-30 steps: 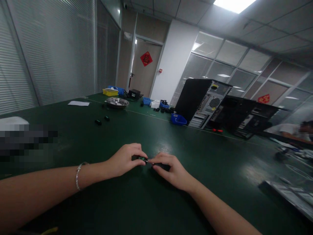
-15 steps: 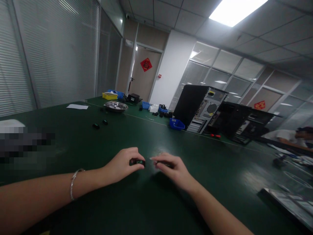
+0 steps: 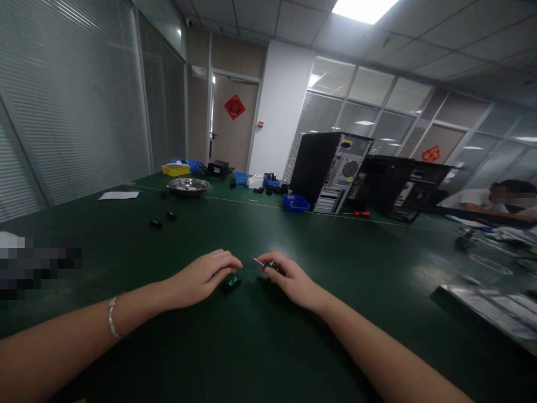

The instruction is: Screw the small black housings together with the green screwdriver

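My left hand (image 3: 207, 278) is just above and beside a small black casing with a green circuit board (image 3: 232, 284), which lies on the green tabletop (image 3: 268, 341). Its fingers are stretched out, the thumb is a little apart from them, and nothing shows in its grasp. Between the thumb and fingers of my right hand (image 3: 291, 278) is a small screwdriver (image 3: 257, 261), its thin metal shaft pointing up and left towards the left hand. Most of the screwdriver's handle is hidden by the fingers.
Two similar small black pieces (image 3: 155, 224) lie to the left, with a metal bowl (image 3: 188, 187) beyond. Across the table stand a blue bin (image 3: 296, 203) and a computer tower (image 3: 314, 168). A metal panel (image 3: 495, 313) lies right. Another person (image 3: 478, 201) sits far right.
My left hand has let go of the small black casing, which now lies on the table. The screwdriver's shaft shows more clearly in my right hand. The view has turned slightly.
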The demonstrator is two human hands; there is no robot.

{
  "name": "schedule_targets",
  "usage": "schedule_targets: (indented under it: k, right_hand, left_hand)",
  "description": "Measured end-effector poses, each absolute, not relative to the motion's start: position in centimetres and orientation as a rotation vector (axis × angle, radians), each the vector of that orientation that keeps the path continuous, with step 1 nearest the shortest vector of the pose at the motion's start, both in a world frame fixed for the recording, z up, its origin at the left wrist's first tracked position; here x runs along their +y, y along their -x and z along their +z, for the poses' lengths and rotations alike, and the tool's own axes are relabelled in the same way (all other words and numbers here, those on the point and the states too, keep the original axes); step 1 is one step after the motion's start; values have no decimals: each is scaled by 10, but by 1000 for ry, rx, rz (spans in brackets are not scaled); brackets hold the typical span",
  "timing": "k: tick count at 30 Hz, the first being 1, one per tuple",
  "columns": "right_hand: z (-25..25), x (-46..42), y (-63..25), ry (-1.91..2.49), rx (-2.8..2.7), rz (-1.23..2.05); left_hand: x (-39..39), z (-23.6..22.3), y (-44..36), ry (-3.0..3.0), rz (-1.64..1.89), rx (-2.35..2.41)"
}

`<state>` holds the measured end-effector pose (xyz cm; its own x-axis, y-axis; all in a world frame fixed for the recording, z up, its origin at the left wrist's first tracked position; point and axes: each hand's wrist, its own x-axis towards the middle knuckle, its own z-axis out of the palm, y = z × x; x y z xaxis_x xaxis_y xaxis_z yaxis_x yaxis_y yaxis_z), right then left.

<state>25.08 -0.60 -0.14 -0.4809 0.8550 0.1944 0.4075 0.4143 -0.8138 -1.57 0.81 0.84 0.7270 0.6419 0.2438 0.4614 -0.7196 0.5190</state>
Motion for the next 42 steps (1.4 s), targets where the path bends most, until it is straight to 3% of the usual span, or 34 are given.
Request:
schedule_targets:
  k: [4, 9, 17, 42]
  right_hand:
    - [-6, -5, -252, 972, -1979, 1039]
    - [-6, -4, -252, 958, -1919, 1099]
    - [16, -19, -244, 993, -2303, 714]
    - [8, -29, -229, 1146, -2380, 384]
  left_hand:
    - [9, 11, 20, -2627, 376, 568]
    - [5, 13, 16, -2642, 366, 728]
    - [8, 6, 17, -2578, 432, 835]
    - [1, 0, 6, -2502, 676, 916]
